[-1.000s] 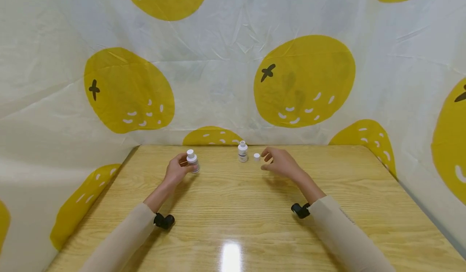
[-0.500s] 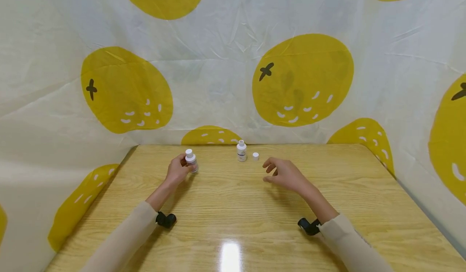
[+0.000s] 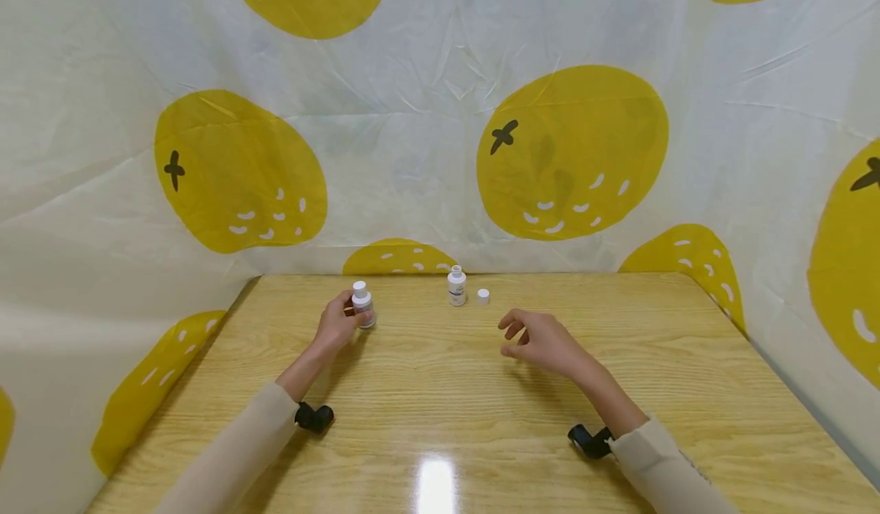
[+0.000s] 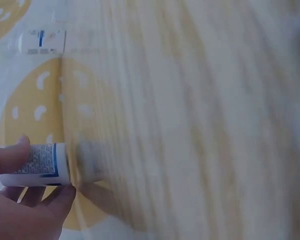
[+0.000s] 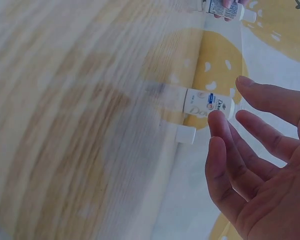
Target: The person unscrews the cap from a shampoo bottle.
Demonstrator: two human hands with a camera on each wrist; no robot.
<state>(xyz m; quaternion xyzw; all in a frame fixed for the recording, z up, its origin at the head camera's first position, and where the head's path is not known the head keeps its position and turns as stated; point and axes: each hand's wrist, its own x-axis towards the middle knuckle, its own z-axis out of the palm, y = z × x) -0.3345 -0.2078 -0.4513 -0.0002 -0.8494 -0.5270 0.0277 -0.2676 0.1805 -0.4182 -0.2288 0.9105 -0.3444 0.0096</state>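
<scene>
While gripped by the left hand, the bottle stands upright.

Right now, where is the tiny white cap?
In the head view the tiny white cap sits on the wooden table near its far edge, just right of the uncapped bottle, beyond the empty right hand.

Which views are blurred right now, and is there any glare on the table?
Head view: sharp, with a bright glare patch on the table near its front edge. Left wrist view: wood grain smeared, though the bottle in the left hand reads fairly clearly. Right wrist view: table blurred, right hand sharper.
</scene>
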